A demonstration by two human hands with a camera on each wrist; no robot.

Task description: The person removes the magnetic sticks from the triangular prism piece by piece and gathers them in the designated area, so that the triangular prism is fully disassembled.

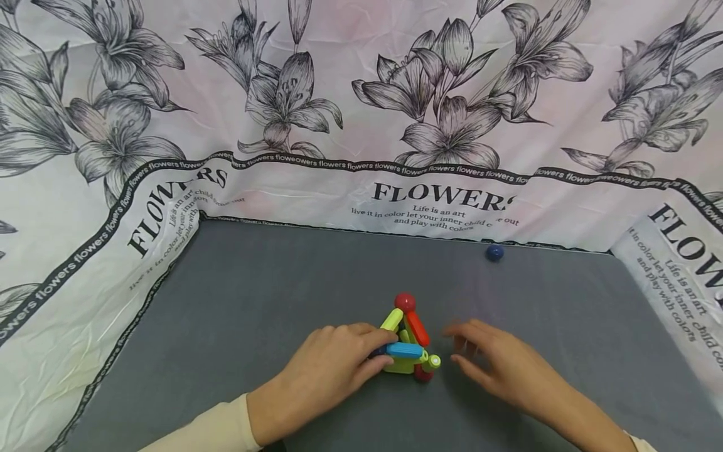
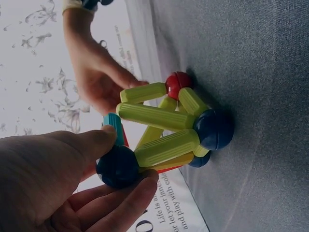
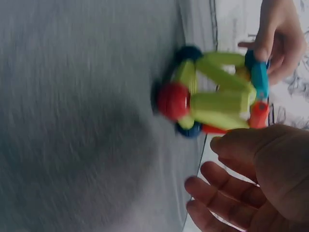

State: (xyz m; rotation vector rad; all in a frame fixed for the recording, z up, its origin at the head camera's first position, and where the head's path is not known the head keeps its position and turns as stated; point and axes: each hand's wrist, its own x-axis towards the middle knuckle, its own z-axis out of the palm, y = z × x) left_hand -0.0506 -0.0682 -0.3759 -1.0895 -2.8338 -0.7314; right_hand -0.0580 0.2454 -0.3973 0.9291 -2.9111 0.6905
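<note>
A small frame of ball-and-stick building pieces stands on the grey tabletop, with yellow-green rods (image 2: 166,147), a blue rod (image 1: 405,350) and a red rod (image 1: 418,328). My left hand (image 1: 333,355) pinches an upper dark blue ball (image 2: 118,166) of it between thumb and fingers. Red balls show at its far corner (image 1: 405,302) and near its base (image 3: 174,100). One yellow-green rod (image 1: 433,362) rises from the base red ball, its tip close to the blue rod's end. Just right of the frame, my right hand (image 1: 503,361) holds nothing, fingers loosely bent and apart.
One loose dark blue ball (image 1: 494,252) lies near the back edge of the grey tabletop (image 1: 271,282). White cloth (image 1: 316,188) printed with flowers and lettering hangs behind the table and along both sides.
</note>
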